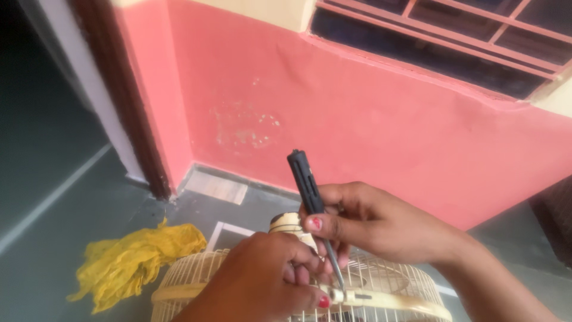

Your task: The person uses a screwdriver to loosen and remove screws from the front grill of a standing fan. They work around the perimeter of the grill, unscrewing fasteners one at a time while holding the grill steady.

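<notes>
My right hand (369, 223) grips a screwdriver (308, 189) with a black handle, held nearly upright. Its metal shaft runs down to a small clip on the rim of a cream fan guard (387, 286) at the bottom of the head view. My left hand (268, 277) presses on the guard's rim right beside the screwdriver tip, fingers curled around the rim. Behind the hands a rounded cream fan part (286, 223) shows. The screwdriver tip itself is partly hidden by my fingers.
A crumpled yellow cloth (137, 259) lies on the grey floor to the left of the guard. A pink wall (357, 119) rises close behind, with a barred window (465, 36) at the top right and a dark door frame (128, 101) on the left.
</notes>
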